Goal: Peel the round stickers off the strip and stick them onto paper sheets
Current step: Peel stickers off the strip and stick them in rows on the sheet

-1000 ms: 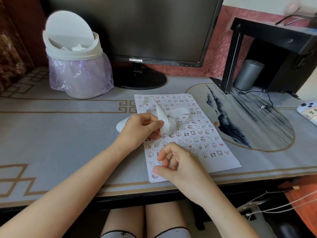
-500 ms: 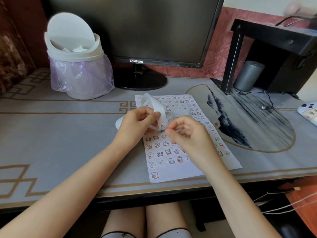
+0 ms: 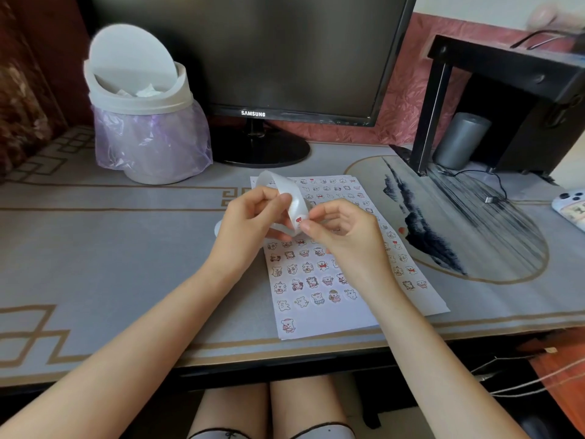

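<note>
A bin stands at the upper left of the frame, on the tabletop. Just left of centre, the left hand curls its fingers round the strip and pinches it, holding it up in a loop above the sheet. The strip looks thin, glossy and limp, light enough to flop, so it likely needs a hold close to the peeling point. At its lower bend sits a sticker with a red mark. The right hand, at centre, pinches thumb and forefinger at that sticker's edge. The sticker is probably flimsy and tacky and may fold on itself, so it is best lifted by the rim. The sheet below is already mostly covered with stickers.
</note>
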